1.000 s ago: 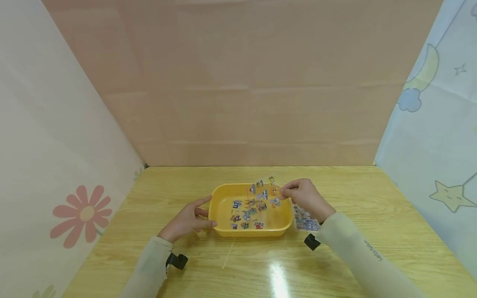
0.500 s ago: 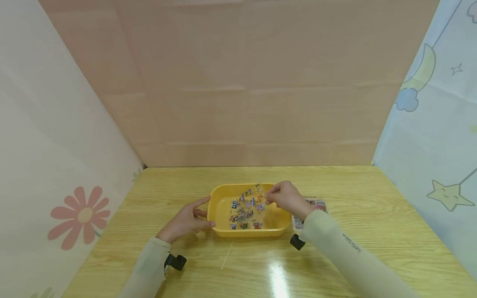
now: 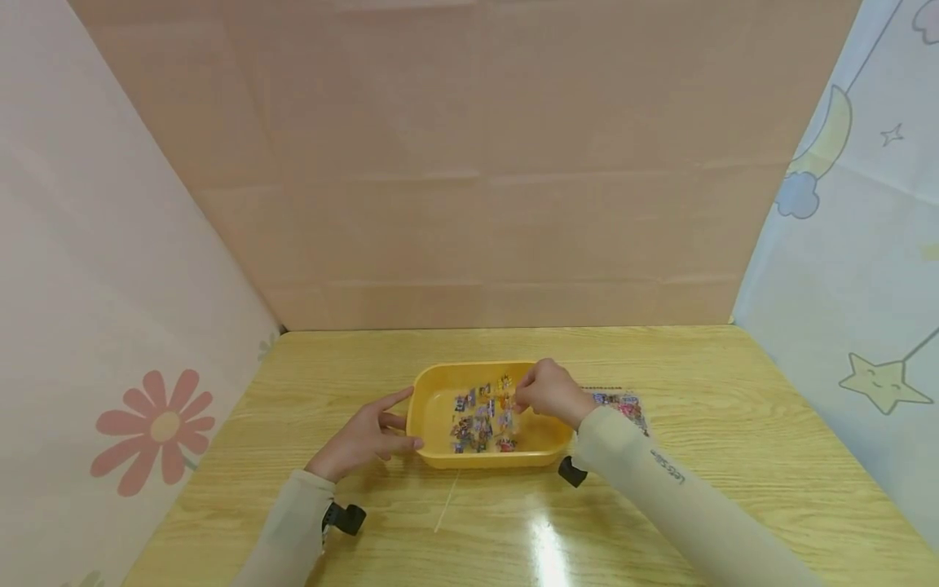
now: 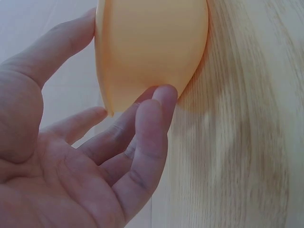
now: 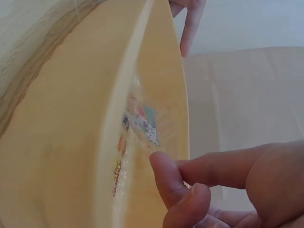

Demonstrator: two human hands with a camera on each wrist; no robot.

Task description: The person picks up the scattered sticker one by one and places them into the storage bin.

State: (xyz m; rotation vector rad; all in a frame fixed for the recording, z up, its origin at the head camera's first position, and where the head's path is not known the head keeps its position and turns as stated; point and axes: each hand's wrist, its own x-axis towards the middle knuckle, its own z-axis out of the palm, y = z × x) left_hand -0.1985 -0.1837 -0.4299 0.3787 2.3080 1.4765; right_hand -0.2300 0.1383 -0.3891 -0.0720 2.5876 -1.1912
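Pinches the right side of a clear sticker sheet (image 3: 504, 405) in the grip of the right hand (image 3: 551, 393), with thumb and fingertips drawn together and hardly any gap between. Spreads, from that grip, toward the left edge of the desk (image 3: 704, 432), within the walls of a yellow tray (image 3: 491, 461). Overlaps other printed stickers (image 3: 469, 432) on the tray floor, too closely to be told apart; cannot make out the held sheet's own long axis for that reason, nor confirm contact with the tray floor.

Holds the left end of the tray in the grip of the left hand (image 3: 363, 440), wide and loose, with the thumb at the rim and some fingers bent against the outer wall. Sits lengthwise along the desk's far edge, as a tray, apart from that edge and roughly midway between the left and right ones.

Hinges, as a judgement, on one relation: from the right grip, just leftward to the sheet; from the left grip, rightward across bare tray floor. Makes the right hand clearly the nearer.

Shows also a second sheet (image 3: 629, 407) on the desk, beside the tray toward the right edge, partly hidden by the right sleeve (image 3: 653, 469), and a pale strip (image 3: 447, 504) slanting from the tray toward the near edge.
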